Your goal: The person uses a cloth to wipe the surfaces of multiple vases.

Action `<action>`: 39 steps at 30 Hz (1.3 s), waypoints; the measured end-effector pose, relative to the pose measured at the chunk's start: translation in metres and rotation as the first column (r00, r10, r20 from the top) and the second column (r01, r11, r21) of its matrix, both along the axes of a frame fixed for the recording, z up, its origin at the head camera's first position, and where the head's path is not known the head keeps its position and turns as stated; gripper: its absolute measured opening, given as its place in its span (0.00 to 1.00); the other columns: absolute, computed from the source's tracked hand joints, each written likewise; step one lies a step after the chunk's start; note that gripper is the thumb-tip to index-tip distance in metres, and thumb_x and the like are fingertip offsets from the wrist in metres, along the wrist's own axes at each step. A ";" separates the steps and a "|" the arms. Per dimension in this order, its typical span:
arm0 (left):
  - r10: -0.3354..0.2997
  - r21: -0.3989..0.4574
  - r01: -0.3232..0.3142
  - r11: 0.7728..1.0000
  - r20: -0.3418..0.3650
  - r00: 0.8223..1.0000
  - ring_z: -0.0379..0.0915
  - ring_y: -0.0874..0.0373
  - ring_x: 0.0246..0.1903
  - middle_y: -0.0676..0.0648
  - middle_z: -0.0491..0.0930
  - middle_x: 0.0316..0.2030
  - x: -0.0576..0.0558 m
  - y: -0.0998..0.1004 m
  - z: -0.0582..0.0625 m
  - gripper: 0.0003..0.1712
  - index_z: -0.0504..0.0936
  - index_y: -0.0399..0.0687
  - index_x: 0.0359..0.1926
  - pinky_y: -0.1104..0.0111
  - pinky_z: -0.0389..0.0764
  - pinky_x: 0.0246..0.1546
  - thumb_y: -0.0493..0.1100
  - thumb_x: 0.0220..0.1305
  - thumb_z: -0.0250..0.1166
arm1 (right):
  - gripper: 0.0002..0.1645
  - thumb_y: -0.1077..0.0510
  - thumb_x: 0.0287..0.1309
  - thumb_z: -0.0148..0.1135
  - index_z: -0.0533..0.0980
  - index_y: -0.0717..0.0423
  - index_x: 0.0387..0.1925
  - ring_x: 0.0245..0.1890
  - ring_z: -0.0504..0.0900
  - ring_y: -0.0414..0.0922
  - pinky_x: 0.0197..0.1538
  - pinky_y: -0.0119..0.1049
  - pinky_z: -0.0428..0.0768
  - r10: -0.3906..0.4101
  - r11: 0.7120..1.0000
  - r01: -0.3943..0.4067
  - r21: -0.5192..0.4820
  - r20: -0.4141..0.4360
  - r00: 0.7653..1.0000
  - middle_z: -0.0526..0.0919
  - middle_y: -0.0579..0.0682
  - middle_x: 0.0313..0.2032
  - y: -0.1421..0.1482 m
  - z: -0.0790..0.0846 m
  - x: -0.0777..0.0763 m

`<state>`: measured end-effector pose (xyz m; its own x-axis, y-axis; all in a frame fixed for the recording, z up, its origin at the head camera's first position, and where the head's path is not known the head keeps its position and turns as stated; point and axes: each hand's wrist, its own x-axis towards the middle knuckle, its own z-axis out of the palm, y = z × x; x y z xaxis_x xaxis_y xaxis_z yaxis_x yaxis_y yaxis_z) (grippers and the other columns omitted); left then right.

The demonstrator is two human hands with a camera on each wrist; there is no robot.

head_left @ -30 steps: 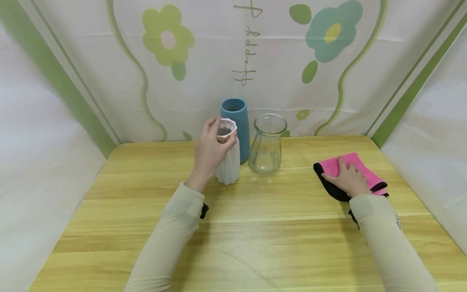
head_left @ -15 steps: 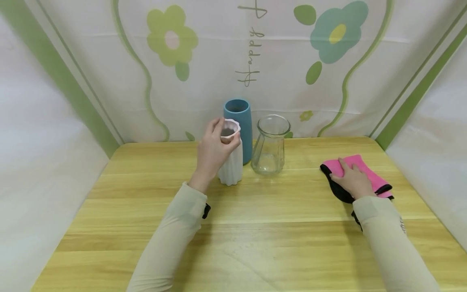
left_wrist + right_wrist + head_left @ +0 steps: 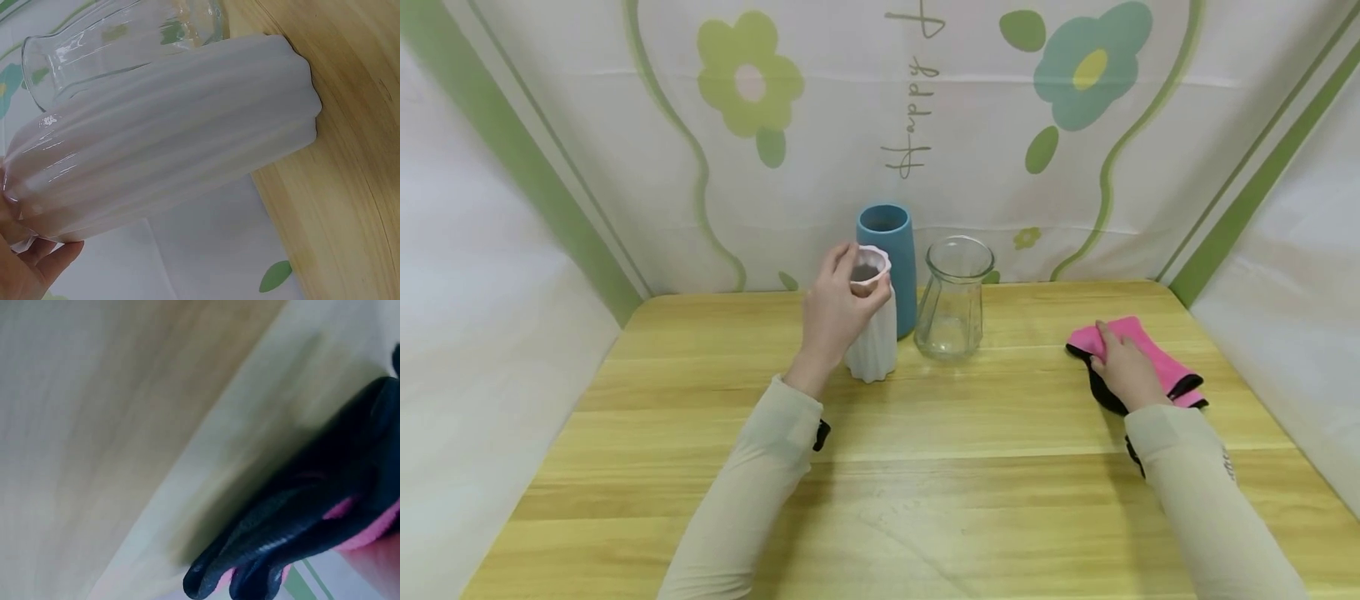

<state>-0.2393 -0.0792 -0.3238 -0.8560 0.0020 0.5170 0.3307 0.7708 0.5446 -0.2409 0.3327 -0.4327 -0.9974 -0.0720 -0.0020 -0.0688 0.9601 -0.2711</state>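
Observation:
My left hand (image 3: 835, 312) pinches the scalloped rim of a white fluted vase (image 3: 874, 342), thumb at the right side and fingers at the back left. The vase stands nearly upright; its ribbed side (image 3: 169, 137) fills much of the left wrist view. Right behind it rises a taller blue vase (image 3: 906, 275), partly covered. At the right of the table, my right hand (image 3: 1127, 371) grips a folded pink cloth with black edging (image 3: 1161, 358), its left part bunched under the fingers. The cloth's dark folds (image 3: 300, 512) show in the right wrist view.
A clear glass vase (image 3: 951, 321) stands just right of the blue one. The wooden table (image 3: 925, 500) ends at a white curtain (image 3: 820, 167) printed with flowers behind, and white fabric walls flank both sides.
My right fingers have drawn in and gathered the pink cloth, whose left edge has crept to the right. The left hand and the white vase stay in place.

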 end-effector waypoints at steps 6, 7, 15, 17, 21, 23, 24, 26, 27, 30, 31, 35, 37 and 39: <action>0.006 -0.006 -0.006 1.000 0.007 1.000 0.80 0.45 0.41 0.41 0.70 0.63 0.000 0.000 -0.001 0.37 0.70 0.39 0.65 0.58 0.83 0.35 0.56 0.59 0.61 | 0.37 0.62 0.67 0.51 0.50 0.61 0.72 0.20 0.72 0.57 0.22 0.48 0.73 0.030 0.999 -0.029 0.020 -0.065 0.997 0.67 0.79 0.44 0.001 0.001 0.002; 0.005 -0.007 -0.005 1.000 0.008 1.000 0.80 0.45 0.41 0.41 0.70 0.63 0.000 0.000 -0.001 0.37 0.70 0.39 0.65 0.58 0.83 0.35 0.56 0.59 0.61 | 0.36 0.62 0.67 0.51 0.50 0.61 0.72 0.18 0.71 0.54 0.20 0.45 0.71 0.038 0.999 -0.036 0.026 -0.080 0.996 0.67 0.77 0.42 0.001 0.001 0.003; -0.009 -0.001 0.009 1.000 0.002 1.000 0.81 0.46 0.38 0.41 0.71 0.62 0.001 -0.002 -0.001 0.37 0.71 0.39 0.64 0.59 0.83 0.34 0.55 0.58 0.62 | 0.38 0.63 0.66 0.50 0.49 0.55 0.73 0.15 0.68 0.51 0.16 0.41 0.67 0.054 0.998 -0.051 0.028 -0.147 0.988 0.59 0.79 0.58 0.000 0.003 0.001; -0.018 -0.002 0.018 1.000 0.002 1.000 0.82 0.48 0.36 0.41 0.71 0.62 0.000 -0.002 0.000 0.36 0.71 0.39 0.64 0.60 0.83 0.33 0.55 0.58 0.62 | 0.37 0.63 0.65 0.51 0.51 0.55 0.73 0.16 0.69 0.54 0.17 0.45 0.69 0.046 0.999 -0.044 0.018 -0.186 0.981 0.57 0.78 0.60 -0.001 0.005 0.000; -0.024 -0.007 0.024 1.000 0.002 1.000 0.84 0.51 0.34 0.41 0.71 0.61 -0.001 -0.002 0.000 0.36 0.72 0.39 0.63 0.61 0.82 0.32 0.55 0.58 0.62 | 0.34 0.63 0.65 0.52 0.56 0.57 0.70 0.19 0.72 0.63 0.21 0.57 0.71 0.036 0.999 -0.044 -0.021 -0.305 0.952 0.60 0.75 0.61 -0.009 0.010 -0.003; -0.023 -0.012 0.023 1.000 0.001 1.000 0.84 0.51 0.34 0.41 0.72 0.61 -0.001 -0.003 0.001 0.36 0.72 0.39 0.63 0.61 0.82 0.31 0.55 0.58 0.61 | 0.32 0.64 0.66 0.52 0.57 0.58 0.69 0.23 0.74 0.68 0.24 0.61 0.71 0.027 0.998 -0.046 -0.045 -0.351 0.936 0.61 0.73 0.60 -0.014 0.014 -0.005; -0.019 -0.017 0.019 1.000 -0.002 1.000 0.84 0.51 0.34 0.41 0.72 0.60 -0.002 -0.003 0.001 0.36 0.72 0.39 0.63 0.60 0.82 0.31 0.55 0.58 0.61 | 0.32 0.64 0.66 0.52 0.58 0.58 0.69 0.26 0.74 0.70 0.25 0.63 0.71 0.021 0.997 -0.046 -0.059 -0.369 0.929 0.62 0.73 0.60 -0.017 0.017 -0.006; -0.019 -0.020 0.019 1.000 -0.005 1.000 0.84 0.50 0.35 0.41 0.72 0.60 -0.002 -0.003 0.002 0.36 0.72 0.39 0.63 0.60 0.82 0.31 0.55 0.58 0.61 | 0.31 0.64 0.65 0.52 0.59 0.57 0.69 0.33 0.75 0.73 0.27 0.65 0.70 0.003 0.996 -0.038 -0.081 -0.400 0.917 0.63 0.72 0.60 -0.023 0.022 -0.005; -0.018 -0.024 0.018 1.000 -0.009 1.000 0.84 0.50 0.35 0.41 0.72 0.59 -0.002 -0.003 0.002 0.36 0.72 0.39 0.63 0.60 0.81 0.31 0.55 0.58 0.61 | 0.31 0.64 0.65 0.53 0.60 0.57 0.68 0.37 0.74 0.75 0.28 0.67 0.71 -0.008 0.995 -0.032 -0.092 -0.410 0.912 0.64 0.71 0.60 -0.026 0.026 -0.004; -0.021 -0.021 0.021 1.000 -0.006 1.000 0.85 0.51 0.35 0.41 0.72 0.60 -0.002 -0.002 0.002 0.36 0.72 0.38 0.63 0.60 0.82 0.31 0.55 0.58 0.61 | 0.30 0.65 0.63 0.54 0.62 0.56 0.67 0.49 0.72 0.75 0.33 0.69 0.71 -0.037 0.992 -0.020 -0.124 -0.443 0.896 0.66 0.70 0.61 -0.037 0.035 0.000; -0.023 -0.016 0.023 1.000 -0.002 1.000 0.85 0.51 0.35 0.41 0.72 0.60 -0.002 -0.002 0.002 0.36 0.72 0.38 0.63 0.61 0.82 0.31 0.55 0.58 0.61 | 0.30 0.65 0.63 0.54 0.63 0.57 0.67 0.51 0.71 0.75 0.35 0.69 0.71 -0.043 0.991 -0.021 -0.135 -0.453 0.890 0.66 0.70 0.62 -0.041 0.038 0.001; -0.011 -0.013 0.011 1.000 -0.007 1.000 0.85 0.51 0.34 0.41 0.72 0.60 -0.002 -0.001 0.000 0.36 0.72 0.38 0.63 0.60 0.82 0.30 0.54 0.57 0.60 | 0.31 0.65 0.63 0.55 0.64 0.57 0.67 0.54 0.71 0.73 0.38 0.70 0.72 -0.053 0.984 -0.036 -0.172 -0.487 0.872 0.66 0.69 0.63 -0.057 0.049 0.005; -0.010 -0.016 0.010 1.000 -0.012 1.000 0.85 0.51 0.35 0.41 0.72 0.60 -0.002 -0.001 0.000 0.36 0.72 0.39 0.63 0.60 0.81 0.31 0.54 0.57 0.60 | 0.31 0.64 0.63 0.55 0.63 0.58 0.67 0.54 0.72 0.73 0.41 0.69 0.72 -0.050 0.979 -0.056 -0.195 -0.504 0.862 0.67 0.69 0.63 -0.066 0.055 0.008; -0.020 -0.011 0.020 1.000 -0.012 1.000 0.85 0.50 0.35 0.41 0.72 0.60 -0.001 -0.002 -0.001 0.36 0.72 0.39 0.63 0.59 0.81 0.32 0.54 0.56 0.60 | 0.31 0.65 0.63 0.55 0.63 0.58 0.68 0.54 0.72 0.72 0.44 0.69 0.73 -0.053 0.972 -0.077 -0.222 -0.528 0.847 0.67 0.69 0.62 -0.073 0.061 0.010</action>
<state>-0.2405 -0.0807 -0.3243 -0.8494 0.0249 0.5272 0.3529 0.7696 0.5322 -0.2305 0.2593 -0.3716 -0.8408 -0.0174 0.5411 -0.2747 0.8750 -0.3987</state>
